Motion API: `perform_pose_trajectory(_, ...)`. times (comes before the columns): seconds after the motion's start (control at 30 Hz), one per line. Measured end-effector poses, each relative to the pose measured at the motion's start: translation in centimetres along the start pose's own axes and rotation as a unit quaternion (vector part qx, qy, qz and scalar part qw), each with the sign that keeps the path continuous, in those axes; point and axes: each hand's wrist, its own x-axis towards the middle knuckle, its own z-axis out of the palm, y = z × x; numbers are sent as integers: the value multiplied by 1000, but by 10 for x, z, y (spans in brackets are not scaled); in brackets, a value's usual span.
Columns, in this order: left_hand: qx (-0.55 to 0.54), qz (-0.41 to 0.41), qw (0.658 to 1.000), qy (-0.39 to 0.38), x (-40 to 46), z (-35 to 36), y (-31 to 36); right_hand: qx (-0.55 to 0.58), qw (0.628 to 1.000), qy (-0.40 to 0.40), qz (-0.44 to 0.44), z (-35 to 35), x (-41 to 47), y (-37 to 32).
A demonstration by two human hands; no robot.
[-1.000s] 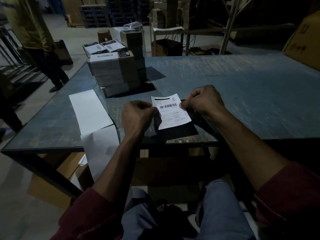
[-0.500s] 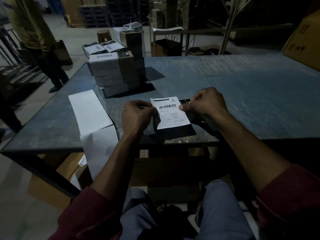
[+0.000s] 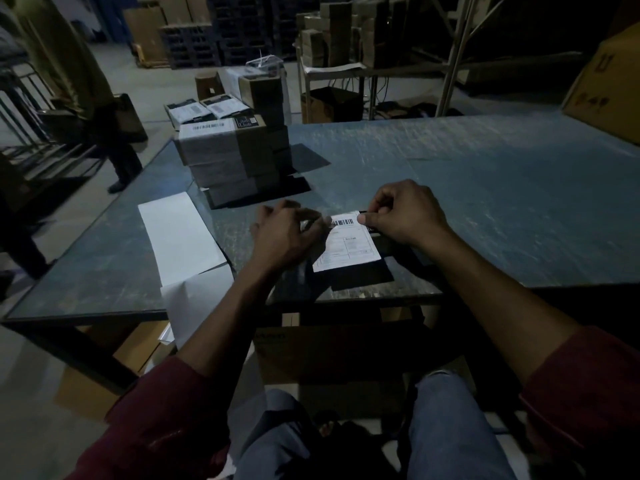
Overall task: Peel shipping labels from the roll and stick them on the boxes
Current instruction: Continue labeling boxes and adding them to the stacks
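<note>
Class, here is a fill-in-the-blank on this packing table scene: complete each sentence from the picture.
1. The right hand pinches the label's top ____ corner.
2. The printed bars near the label's top edge form a ____.
3. The stack of boxes stands on the table, to the ____ of both hands.

Missing words: right; barcode; left

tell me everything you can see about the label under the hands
The shipping label is a white paper rectangle, printed in black: a barcode near its far edge, ruled boxes and small text below, too small to read. It lies nearly flat on a dark box at the near edge of the table, turned slightly askew. The right hand pinches its far right corner; the left hand, blurred, fingers extended, covers its left side.
</note>
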Motion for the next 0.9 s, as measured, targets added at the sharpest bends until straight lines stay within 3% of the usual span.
perform_pose_trajectory(0.1,-48,23,998,-22,0,1,-8,19,999,-16,-20,-5,2,11)
perform_pose_trajectory(0.2,-216,25,976,-11,-5,-1,-12,47,996,-52,-62,-18,7,20)
perform_pose_trajectory(0.33,-412,-67,909,0,-21,-7,-3,34,957,-284,-57,-33,14,22)
perform_pose_trajectory(0.37,-433,-84,897,3,-23,-6,-1,-1,951,-303,-67,-30,14,22)
perform_pose_trajectory(0.43,-456,-104,884,1,-25,-4,4,-50,956,-274,-89,-19,14,22)
perform_pose_trajectory(0.57,-505,-147,850,12,-23,-11,11,12,973,-178,-147,-15,11,25)
perform_pose_trajectory(0.63,-530,-166,831,-20,-22,-25,16,21,974,-110,-199,-17,6,24)
perform_pose_trajectory(0.77,-509,-160,840,-102,-21,-46,22,-6,961,9,-278,-14,-8,18)
perform_pose_trajectory(0.9,-509,-95,852,-75,-26,-49,26,-86,926,110,-352,-14,-21,12)
